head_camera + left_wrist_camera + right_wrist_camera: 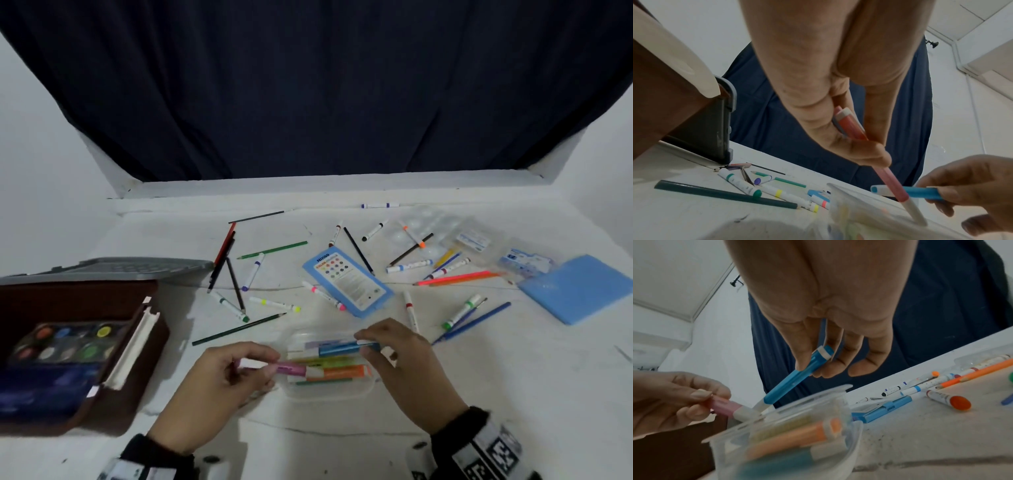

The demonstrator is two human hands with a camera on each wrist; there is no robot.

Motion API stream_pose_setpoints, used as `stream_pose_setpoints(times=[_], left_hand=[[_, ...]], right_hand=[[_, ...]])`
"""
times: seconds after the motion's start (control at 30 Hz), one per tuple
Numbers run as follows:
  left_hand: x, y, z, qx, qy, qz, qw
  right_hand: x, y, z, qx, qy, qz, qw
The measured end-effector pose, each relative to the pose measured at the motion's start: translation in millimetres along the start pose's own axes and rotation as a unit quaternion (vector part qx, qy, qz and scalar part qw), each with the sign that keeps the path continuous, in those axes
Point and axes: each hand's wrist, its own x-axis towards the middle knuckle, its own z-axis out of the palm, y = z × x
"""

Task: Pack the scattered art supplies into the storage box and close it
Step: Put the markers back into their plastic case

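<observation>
A brown storage box [102,418] stands open at the left, with a paint palette [65,342] inside. In front of me lies a small clear plastic case [329,394] [857,434] with orange, yellow and green highlighters in it. My left hand [246,368] [859,146] pinches a pink highlighter [291,369] [892,181] at the case's left end. My right hand [373,346] [818,366] pinches a blue highlighter [339,348] [789,386] above the case's far side. The two highlighters cross near their white ends over the case.
Several markers and coloured pencils lie scattered across the white table beyond the case. A blue card pack [347,284], a clear mixing palette [424,229] and a blue pad [582,287] lie to the right. The box's grey lid [113,269] stands open behind it.
</observation>
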Motion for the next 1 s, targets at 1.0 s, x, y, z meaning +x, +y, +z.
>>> stream_pose_setpoints(times=[1.0], left_hand=[[28,-24,32,0.389,-0.038,0.168,0.905]], right_hand=[[9,-9,24,-0.183,-0.125,0.008,0.975]])
